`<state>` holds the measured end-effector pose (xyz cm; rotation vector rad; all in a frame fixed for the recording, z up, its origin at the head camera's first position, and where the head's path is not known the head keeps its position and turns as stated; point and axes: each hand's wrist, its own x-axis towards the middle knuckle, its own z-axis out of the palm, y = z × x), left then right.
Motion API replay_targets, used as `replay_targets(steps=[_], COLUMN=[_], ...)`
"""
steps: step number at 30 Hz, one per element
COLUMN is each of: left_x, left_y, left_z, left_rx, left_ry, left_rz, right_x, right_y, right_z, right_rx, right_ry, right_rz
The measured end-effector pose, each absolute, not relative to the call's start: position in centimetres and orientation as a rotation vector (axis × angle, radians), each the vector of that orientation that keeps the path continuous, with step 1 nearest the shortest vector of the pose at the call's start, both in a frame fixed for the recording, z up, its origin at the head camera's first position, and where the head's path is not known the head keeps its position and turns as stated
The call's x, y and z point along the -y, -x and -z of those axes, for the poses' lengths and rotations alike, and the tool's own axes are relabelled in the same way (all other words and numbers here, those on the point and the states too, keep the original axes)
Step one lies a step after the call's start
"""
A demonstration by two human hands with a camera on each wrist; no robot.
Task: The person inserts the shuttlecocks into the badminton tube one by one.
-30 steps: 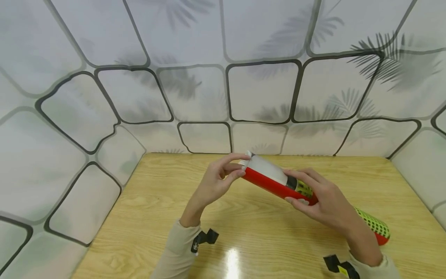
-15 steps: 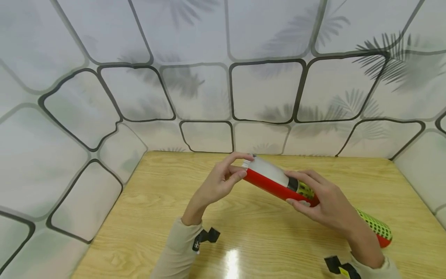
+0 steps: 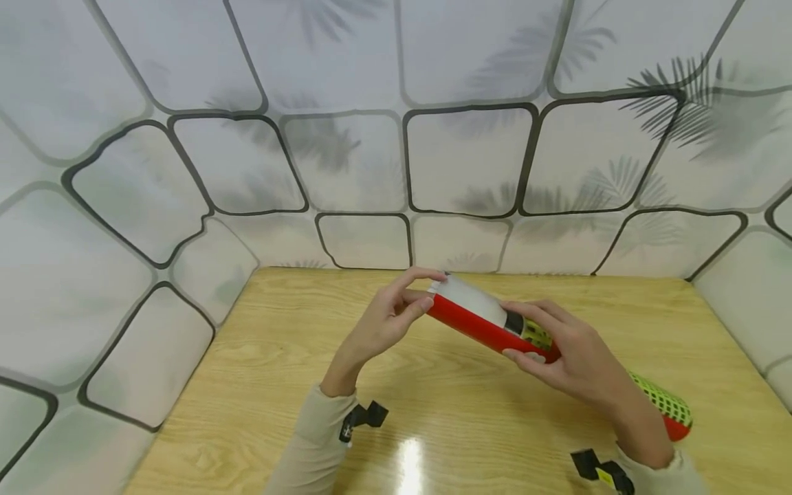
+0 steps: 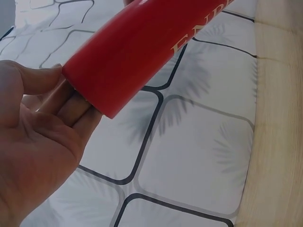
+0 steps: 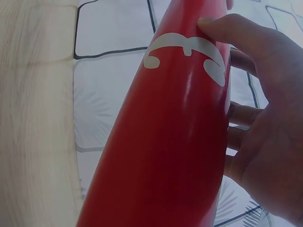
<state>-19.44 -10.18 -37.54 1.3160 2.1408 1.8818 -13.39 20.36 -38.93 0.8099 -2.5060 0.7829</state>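
Note:
A long cylindrical tube (image 3: 473, 323) is held tilted above the table, its left end higher. Its near side is red; the top shows white, a black band and a green grid pattern. My left hand (image 3: 386, 320) pinches the upper end, with index finger on top and thumb on the near edge. In the left wrist view, other fingers (image 4: 71, 109) meet the end; whether they reach inside cannot be told. My right hand (image 3: 578, 357) grips the tube around its middle, thumb on the red side. The lower end (image 3: 665, 405) shows beyond the right wrist.
The wooden table (image 3: 260, 385) spreads beneath both hands. A pale wall covering (image 3: 470, 165) with dark outlines and leaf prints rises behind and at both sides. Black wrist mounts (image 3: 365, 419) sit on the sleeves.
The white crinkled bit at the tube's upper end shows less now, with the left fingers closer over it. The right hand keeps its grip, and the tube stays nearly in place.

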Motion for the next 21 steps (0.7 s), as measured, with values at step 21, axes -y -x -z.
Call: replay_targets(steps=[21], left_x=[17.3], left_y=[23.6], left_z=[40.6], left_rx=[-2.704], left_ry=[-0.875], left_rz=[-1.786], right_x=[-18.9], right_y=[16.0], right_z=[43.9], right_rx=[2.657], right_ry=[-0.681], right_rz=[-0.811])
